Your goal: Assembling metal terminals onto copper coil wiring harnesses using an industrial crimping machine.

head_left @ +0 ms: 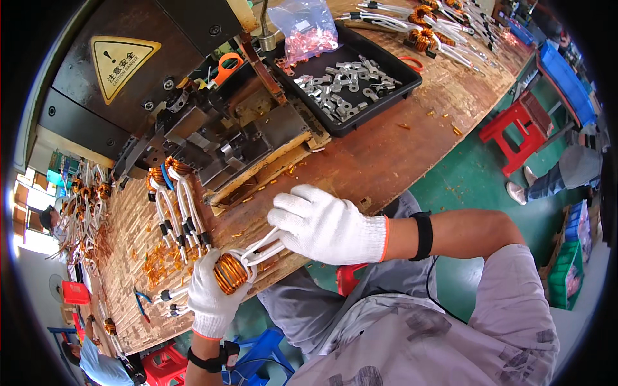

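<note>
My left hand [215, 293], in a white knitted glove, is closed around a copper-wound coil [231, 274] at the near edge of the bench. White sleeved leads [262, 249] run from the coil towards my right hand [325, 225], also gloved. Its fingers are curled over the leads, hiding their far ends. Beyond the left hand, more copper coils [168, 171] with white leads and black sleeves lie against the machine. Other black-sleeved lead ends [172, 302] show beside my left wrist; which coil they belong to I cannot tell.
A heavy press machine [219, 138] with a triangular warning sign stands ahead. Behind it sits a black tray [380, 103] of metal ring lugs, with a plastic bag [309, 32]. Copper scraps [164, 264] and blue-handled pliers [142, 303] lie left; more coils [425, 35] lie far right.
</note>
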A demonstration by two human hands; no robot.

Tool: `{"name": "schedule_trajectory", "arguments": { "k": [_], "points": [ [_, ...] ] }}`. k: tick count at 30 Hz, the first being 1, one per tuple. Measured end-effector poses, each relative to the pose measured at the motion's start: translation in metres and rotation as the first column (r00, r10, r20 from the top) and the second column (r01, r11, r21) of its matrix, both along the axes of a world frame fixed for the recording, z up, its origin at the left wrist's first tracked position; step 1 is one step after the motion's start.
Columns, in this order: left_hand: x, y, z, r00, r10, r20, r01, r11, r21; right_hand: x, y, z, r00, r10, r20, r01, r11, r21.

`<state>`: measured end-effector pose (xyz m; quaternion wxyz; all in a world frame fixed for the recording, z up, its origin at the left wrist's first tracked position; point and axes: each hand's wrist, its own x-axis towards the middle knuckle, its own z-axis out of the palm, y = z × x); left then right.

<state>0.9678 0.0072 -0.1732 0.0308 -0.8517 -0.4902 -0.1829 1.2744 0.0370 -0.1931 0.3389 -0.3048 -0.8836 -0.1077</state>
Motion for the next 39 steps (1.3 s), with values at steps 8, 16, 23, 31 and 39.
{"name": "schedule_trajectory", "arguments": {
  "k": [8, 16, 23, 31, 39],
  "points": [
    [-0.004, -0.003, 0.001, 0.998, 0.029, 0.052, -0.026, 0.998, -0.059, 0.066, 0.016, 0.010, 0.989, -0.119, -0.090, 0.105, 0.983, -0.150],
    [-0.009, -0.012, -0.004, 0.998, 0.050, 0.034, -0.049, 0.999, -0.021, 0.064, 0.008, -0.013, 0.943, -0.193, -0.272, -0.165, 0.439, -0.883],
    [-0.021, -0.011, 0.012, 0.999, 0.011, 0.034, -0.014, 0.995, 0.097, 0.049, 0.015, 0.005, 0.820, -0.325, -0.472, -0.438, 0.176, -0.882],
    [-0.038, 0.004, 0.048, 0.998, 0.062, 0.001, -0.062, 0.987, 0.148, 0.035, 0.032, 0.026, 0.876, -0.159, -0.455, -0.257, 0.646, -0.719],
    [-0.048, 0.045, 0.070, 0.996, 0.052, -0.069, -0.033, 0.967, 0.252, 0.023, 0.076, 0.043, 0.906, -0.166, -0.390, -0.204, 0.635, -0.745]
  ]
}}
